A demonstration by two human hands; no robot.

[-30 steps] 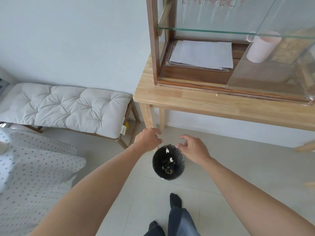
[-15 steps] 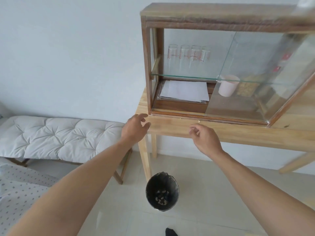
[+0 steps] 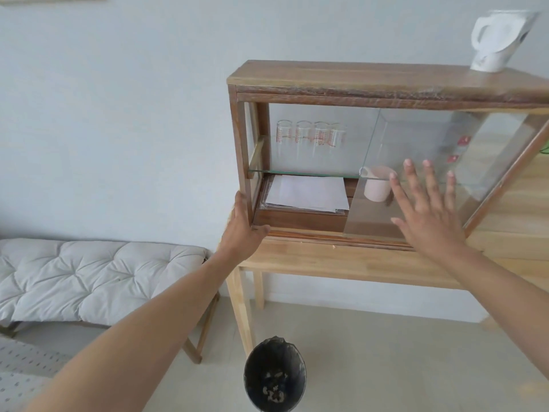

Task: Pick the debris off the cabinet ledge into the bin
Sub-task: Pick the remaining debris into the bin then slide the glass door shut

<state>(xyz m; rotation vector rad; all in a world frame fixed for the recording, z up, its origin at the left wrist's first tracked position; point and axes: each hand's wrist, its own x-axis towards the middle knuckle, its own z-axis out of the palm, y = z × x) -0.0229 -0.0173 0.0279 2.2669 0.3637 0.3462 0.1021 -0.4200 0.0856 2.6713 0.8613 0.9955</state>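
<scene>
Some debris already lies in the bin (image 3: 274,373) on the floor, one crumb (image 3: 334,247) remains on the table by the cabinet (image 3: 383,162) ledge, left hand (image 3: 242,228) gripping its corner post, right hand (image 3: 427,212) spread, empty.

The cabinet (image 3: 383,81) was dark-stained wood with a rough, grainy front edge on top, and its sliding doors (image 3: 416,173) and inner shelf (image 3: 303,173) were clear glossy glass. The surface (image 3: 341,260) under it was pale, smooth wood, pretty matt. The bin (image 3: 274,379) had a shiny, crinkly black plastic liner. The kettle (image 3: 493,40) looked like white plastic, and the bench cushion (image 3: 89,278) was tufted off-white cloth.
</scene>
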